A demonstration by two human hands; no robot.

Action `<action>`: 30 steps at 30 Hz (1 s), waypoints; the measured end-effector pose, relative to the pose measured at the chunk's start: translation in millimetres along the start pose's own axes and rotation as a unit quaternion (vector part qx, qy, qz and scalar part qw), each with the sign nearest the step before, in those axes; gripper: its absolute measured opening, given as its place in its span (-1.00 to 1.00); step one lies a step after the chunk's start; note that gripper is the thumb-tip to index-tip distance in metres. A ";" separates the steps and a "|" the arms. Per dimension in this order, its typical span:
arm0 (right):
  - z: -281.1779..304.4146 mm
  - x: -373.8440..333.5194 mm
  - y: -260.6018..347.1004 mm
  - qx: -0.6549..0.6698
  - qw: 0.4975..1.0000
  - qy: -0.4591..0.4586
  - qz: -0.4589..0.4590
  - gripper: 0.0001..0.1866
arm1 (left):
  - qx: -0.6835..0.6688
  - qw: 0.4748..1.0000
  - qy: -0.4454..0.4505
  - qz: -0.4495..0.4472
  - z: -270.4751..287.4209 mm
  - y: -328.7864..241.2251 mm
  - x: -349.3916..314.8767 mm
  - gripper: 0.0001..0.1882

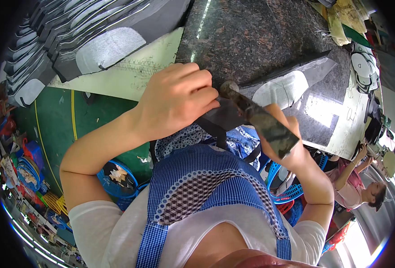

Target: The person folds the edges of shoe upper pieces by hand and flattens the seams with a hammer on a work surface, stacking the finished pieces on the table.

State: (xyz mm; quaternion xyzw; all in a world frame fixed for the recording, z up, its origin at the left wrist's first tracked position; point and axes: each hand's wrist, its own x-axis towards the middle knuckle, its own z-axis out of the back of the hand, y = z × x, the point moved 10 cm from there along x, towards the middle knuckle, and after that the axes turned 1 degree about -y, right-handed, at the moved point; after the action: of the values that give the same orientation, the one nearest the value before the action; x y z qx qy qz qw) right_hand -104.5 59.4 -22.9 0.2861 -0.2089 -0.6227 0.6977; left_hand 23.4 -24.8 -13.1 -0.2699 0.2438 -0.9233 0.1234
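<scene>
My left hand (177, 100) is closed, its fingers curled down at the left end of a dark shoe-upper-like piece (320, 67) near the table's front edge. A light grey rounded patch (287, 87) sits on that piece. My right hand (291, 129) is wrapped around a worn metal hammer (269, 125). The hammer has a round knob at one end and a broader flat end, and it is over the piece, with the knob close to my left fingers. Its handle is hidden by the hand.
Stacked dark pieces with grey patches (110, 47) lie at the left on a pale ruled board (135, 69). The dark stone tabletop (242, 35) stretches beyond my hands. Blue baskets (117, 178) stand below. Another person (354, 190) works at the right.
</scene>
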 end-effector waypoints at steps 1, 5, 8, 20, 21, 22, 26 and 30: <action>-1.4 2.1 -5.9 0.012 1.000 0.025 -0.007 -0.68 | 0.003 1.000 0.000 0.001 0.1 -1.0 0.5 -0.76; 23.2 6.2 -0.3 0.047 0.997 -0.058 0.012 -0.73 | 0.056 0.997 0.027 -0.036 -3.8 -9.3 6.3 -0.77; 14.9 3.9 3.3 0.029 0.999 -0.011 0.016 -0.87 | 0.067 0.996 0.049 -0.036 -3.6 -12.5 8.6 -0.79; 103.9 -113.6 -179.5 0.398 0.710 -0.545 -0.204 -0.73 | -0.171 0.977 0.124 -0.006 -62.7 -23.9 137.9 -0.39; 106.3 -126.8 -176.0 0.378 0.701 -0.567 -0.211 -0.73 | -0.141 0.987 0.026 -0.072 -11.9 -22.9 171.6 -0.45; 107.5 -127.5 -168.5 0.377 0.703 -0.570 -0.194 -0.73 | -0.124 0.986 -0.071 -0.090 36.4 -13.3 194.9 -0.49; 108.0 -118.1 -164.1 0.390 0.703 -0.566 -0.185 -0.76 | 0.287 0.899 -0.290 -0.162 126.6 -10.0 268.2 -0.47; 97.3 -97.5 -167.1 0.408 0.732 -0.513 -0.187 -0.74 | 0.383 0.895 -0.170 -0.153 33.4 69.5 262.4 -0.39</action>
State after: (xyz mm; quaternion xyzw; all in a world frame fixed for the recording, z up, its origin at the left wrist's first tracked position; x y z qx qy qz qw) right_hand -306.1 132.0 -53.9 0.2138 -0.7112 -0.6477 0.1701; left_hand -167.4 -191.1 90.6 -0.3886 -0.1981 -0.8927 0.1138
